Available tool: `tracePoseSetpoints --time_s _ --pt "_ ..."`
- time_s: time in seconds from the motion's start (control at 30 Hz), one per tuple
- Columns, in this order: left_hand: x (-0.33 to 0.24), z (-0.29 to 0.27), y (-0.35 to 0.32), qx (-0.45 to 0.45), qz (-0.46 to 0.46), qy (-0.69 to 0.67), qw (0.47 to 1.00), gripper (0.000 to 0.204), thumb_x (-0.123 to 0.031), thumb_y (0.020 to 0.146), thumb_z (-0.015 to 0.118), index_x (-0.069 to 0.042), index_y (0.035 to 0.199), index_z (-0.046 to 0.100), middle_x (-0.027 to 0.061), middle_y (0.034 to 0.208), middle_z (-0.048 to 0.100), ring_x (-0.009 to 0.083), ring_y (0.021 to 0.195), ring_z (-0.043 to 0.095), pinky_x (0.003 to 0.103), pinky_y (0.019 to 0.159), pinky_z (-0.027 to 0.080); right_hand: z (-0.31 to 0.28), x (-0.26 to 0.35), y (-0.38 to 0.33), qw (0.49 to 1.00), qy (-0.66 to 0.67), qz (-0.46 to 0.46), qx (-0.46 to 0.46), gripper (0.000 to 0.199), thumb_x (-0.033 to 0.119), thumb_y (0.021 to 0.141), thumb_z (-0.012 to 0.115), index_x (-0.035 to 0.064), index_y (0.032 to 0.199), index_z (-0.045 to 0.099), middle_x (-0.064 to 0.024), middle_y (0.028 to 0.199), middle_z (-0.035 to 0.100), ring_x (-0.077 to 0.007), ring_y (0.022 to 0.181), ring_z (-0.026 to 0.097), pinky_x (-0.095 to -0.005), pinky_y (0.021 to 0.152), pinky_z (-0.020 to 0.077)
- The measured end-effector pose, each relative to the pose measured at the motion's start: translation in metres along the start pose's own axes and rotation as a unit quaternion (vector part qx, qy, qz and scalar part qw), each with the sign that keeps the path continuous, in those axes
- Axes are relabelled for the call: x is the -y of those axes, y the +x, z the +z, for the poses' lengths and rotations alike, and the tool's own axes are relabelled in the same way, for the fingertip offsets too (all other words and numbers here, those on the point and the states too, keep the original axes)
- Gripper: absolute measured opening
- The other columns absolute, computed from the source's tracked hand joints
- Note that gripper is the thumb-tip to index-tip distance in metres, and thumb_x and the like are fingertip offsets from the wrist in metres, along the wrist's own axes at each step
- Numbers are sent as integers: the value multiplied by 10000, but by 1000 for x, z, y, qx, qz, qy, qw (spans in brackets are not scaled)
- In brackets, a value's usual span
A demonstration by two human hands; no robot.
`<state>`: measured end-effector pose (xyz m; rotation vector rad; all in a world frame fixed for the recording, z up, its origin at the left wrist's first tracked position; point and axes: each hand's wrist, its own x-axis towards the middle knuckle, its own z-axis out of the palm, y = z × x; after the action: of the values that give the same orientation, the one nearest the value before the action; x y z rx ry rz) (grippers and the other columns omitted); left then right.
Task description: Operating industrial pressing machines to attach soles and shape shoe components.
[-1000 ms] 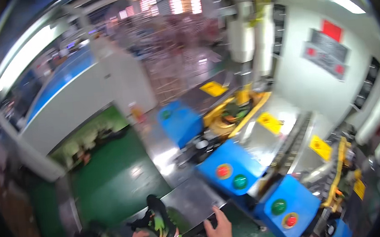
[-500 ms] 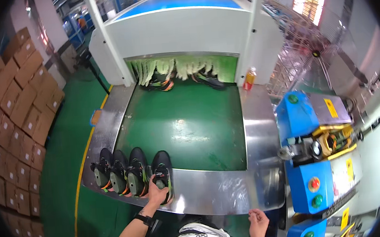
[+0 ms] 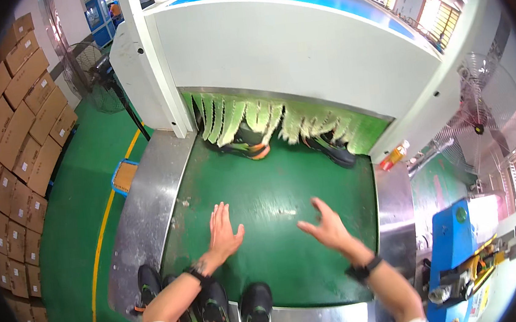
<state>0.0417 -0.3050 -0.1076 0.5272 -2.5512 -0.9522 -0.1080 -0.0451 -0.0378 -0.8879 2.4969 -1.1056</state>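
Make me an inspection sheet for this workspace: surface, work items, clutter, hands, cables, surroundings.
Surface: green bed, bordered by a metal ledge.
Work items: several near shoes at the near edge, some partly behind the left forearm; left far shoe and right far shoe partly under the fringe.
Clutter: bottle by the right ledge.
Hands: left hand and right hand open, empty, over the bed.
Cables: nothing seen.
Surroundings: cartons, left fan, right fan, blue machine.
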Motion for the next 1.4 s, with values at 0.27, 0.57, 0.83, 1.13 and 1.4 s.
tracePoseSetpoints --time_s 0.27,0.57,0.83,1.13,1.4 --pt "128 45 70 50 114 96 988 503 -220 834 583 4 1277 501 190 1439 382 370 1309 380 479 1104 291 37 41 333 922 -320 -151 158 697 509 664 801 -37 1009 541 -260 855 641 -412 855 642 -458 725 517" --pt "139 43 40 31 131 121 984 513 -183 772 609 15 1237 523 186 1396 439 368 1295 407 497 1097 308 96 -18 195 995 -87 -7 41 537 443 745 725 33 1075 620 -225 1011 661 -387 891 645 -441 742 535" --pt "-4 44 24 234 -84 -218 944 746 -338 841 652 54 1395 342 250 1471 321 331 1389 295 424 1144 232 -31 39 -265 783 414 425 -188 399 139 794 749 -62 1110 611 -108 1025 673 -179 884 651 -343 842 523" --pt "-297 -4 -132 509 -31 -505 697 1030 -333 707 780 -17 1480 178 178 1484 270 277 1331 383 425 1083 368 -122 145 -406 894 173 284 -301 789 452 702 803 -13 1269 511 -155 639 603 -227 593 618 -392 541 442" --pt "-440 26 -353 626 110 -504 585 679 -271 835 574 48 1390 347 169 1288 534 280 1151 557 427 1000 443 -80 113 -638 770 513 -36 -377 790 69 807 677 46 1452 222 -86 1357 415 -190 1236 427 -345 1050 358"
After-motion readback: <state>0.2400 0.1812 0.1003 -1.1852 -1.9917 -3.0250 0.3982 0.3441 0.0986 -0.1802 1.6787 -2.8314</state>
